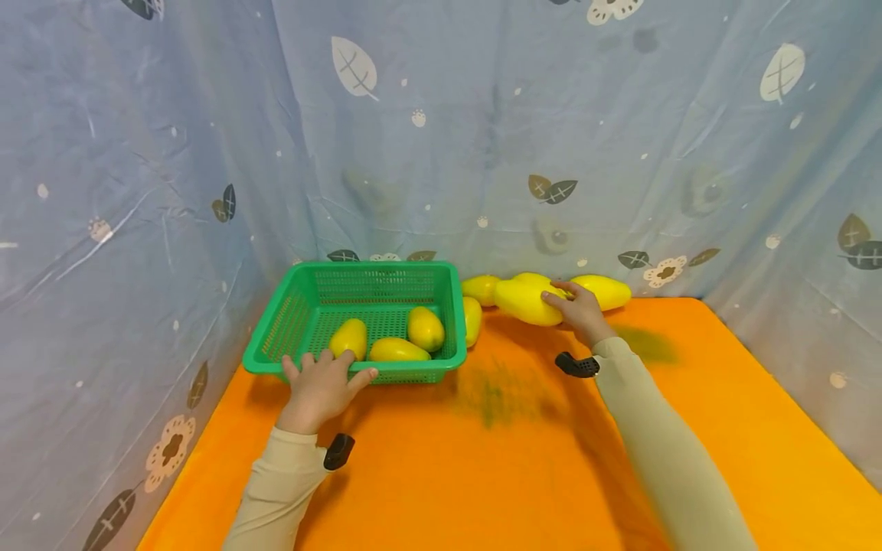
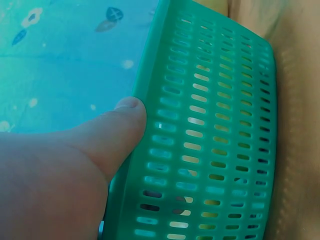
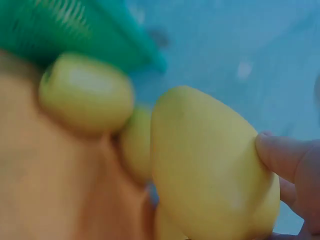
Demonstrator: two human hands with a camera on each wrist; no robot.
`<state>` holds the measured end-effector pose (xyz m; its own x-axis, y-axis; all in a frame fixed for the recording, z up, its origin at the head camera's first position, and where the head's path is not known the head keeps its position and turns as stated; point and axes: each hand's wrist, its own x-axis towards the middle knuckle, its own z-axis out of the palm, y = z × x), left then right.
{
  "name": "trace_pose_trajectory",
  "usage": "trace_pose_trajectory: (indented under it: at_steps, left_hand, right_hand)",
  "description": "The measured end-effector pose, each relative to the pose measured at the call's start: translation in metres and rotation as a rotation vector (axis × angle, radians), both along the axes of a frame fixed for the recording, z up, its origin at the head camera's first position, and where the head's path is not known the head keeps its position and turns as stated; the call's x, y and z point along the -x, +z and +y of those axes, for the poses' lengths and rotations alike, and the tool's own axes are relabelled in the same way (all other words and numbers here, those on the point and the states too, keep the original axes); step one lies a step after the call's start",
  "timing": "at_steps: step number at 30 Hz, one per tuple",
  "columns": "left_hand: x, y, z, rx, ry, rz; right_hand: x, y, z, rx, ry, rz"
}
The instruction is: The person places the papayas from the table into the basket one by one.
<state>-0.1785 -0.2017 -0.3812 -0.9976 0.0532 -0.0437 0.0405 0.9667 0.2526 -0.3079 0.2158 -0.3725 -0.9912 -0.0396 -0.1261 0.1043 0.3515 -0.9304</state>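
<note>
My right hand (image 1: 584,312) grips a yellow mango (image 1: 525,301) to the right of the basket. In the right wrist view the thumb presses the side of this mango (image 3: 212,165), above the orange surface. My left hand (image 1: 322,390) holds the near rim of the green plastic basket (image 1: 457,306). Its fingers reach over the rim, while the thumb (image 2: 125,120) lies on the outer side in the left wrist view. Inside the basket lie three mangoes: one near the left fingers (image 1: 349,337), one along the near wall (image 1: 398,350) and one at the right (image 1: 426,329).
Beside the basket's right wall lies a mango (image 1: 472,320), with another mango (image 1: 481,289) behind it. One more mango (image 1: 606,291) rests past the right hand. Orange cloth (image 1: 468,474) covers the table. A patterned blue-grey curtain (image 1: 482,153) stands behind and at both sides.
</note>
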Motion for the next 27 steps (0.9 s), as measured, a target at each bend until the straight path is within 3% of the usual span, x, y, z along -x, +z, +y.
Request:
trace_pose_trajectory:
  at_steps: [6,11,14,19,23,27]
  left_hand:
    - [0.000,0.001,-0.003,0.000,0.001,0.006]
    - [0.001,0.000,-0.004,-0.003,-0.003,0.009]
    - [0.001,-0.002,-0.004,-0.003,-0.001,0.006]
    - [0.000,-0.004,-0.002,-0.007,0.002,-0.005]
    - [0.000,-0.003,0.000,-0.006,-0.001,-0.002]
    - [0.001,-0.001,0.000,-0.005,-0.006,0.005]
  right_hand:
    - [-0.008,0.057,-0.054,0.053,0.102,0.088]
    - [-0.019,0.071,-0.112,0.009,0.189,0.159]
    - [-0.028,0.066,-0.144,-0.029,0.254,0.161]
    - [-0.036,0.041,-0.183,-0.075,0.313,0.158]
    - [-0.039,0.022,-0.200,-0.103,0.338,0.140]
    - [-0.042,0.016,-0.209,-0.088,0.335,0.128]
